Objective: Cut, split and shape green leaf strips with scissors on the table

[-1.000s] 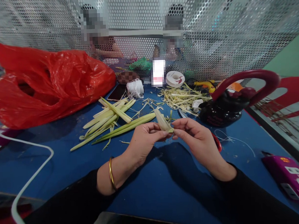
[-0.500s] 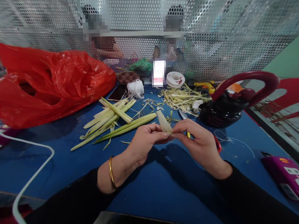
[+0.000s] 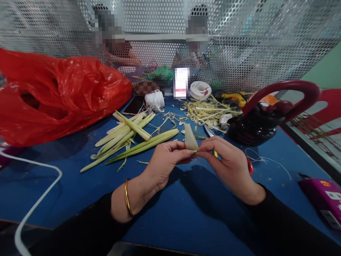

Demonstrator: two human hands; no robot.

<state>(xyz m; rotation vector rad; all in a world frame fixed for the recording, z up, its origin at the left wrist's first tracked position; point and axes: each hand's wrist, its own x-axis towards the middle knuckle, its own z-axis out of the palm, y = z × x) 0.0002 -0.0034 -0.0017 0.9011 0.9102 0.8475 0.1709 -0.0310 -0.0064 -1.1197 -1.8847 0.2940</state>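
My left hand (image 3: 166,161) and my right hand (image 3: 227,161) meet above the blue table (image 3: 176,217), both pinching the base of a short pale leaf strip (image 3: 190,140) that stands up between the fingertips. A gold bangle (image 3: 127,198) circles my left wrist. A yellow-handled tool (image 3: 215,153) and something red (image 3: 249,165) show under my right hand; whether it grips them I cannot tell. Long green-yellow leaf stalks (image 3: 131,138) lie on the table just beyond my left hand.
A red plastic bag (image 3: 54,94) fills the back left. Leaf trimmings (image 3: 207,112), a white thread bundle (image 3: 154,100), a phone (image 3: 134,105), a tape roll (image 3: 200,90) and a dark basket with a maroon handle (image 3: 260,123) stand behind. A white cable (image 3: 36,201) runs left; a purple box (image 3: 328,202) sits right. Two people sit behind the perforated screen (image 3: 240,36).
The leaf strip has turned from leaning left to standing nearly upright between my fingertips. Both hands stay almost in place.
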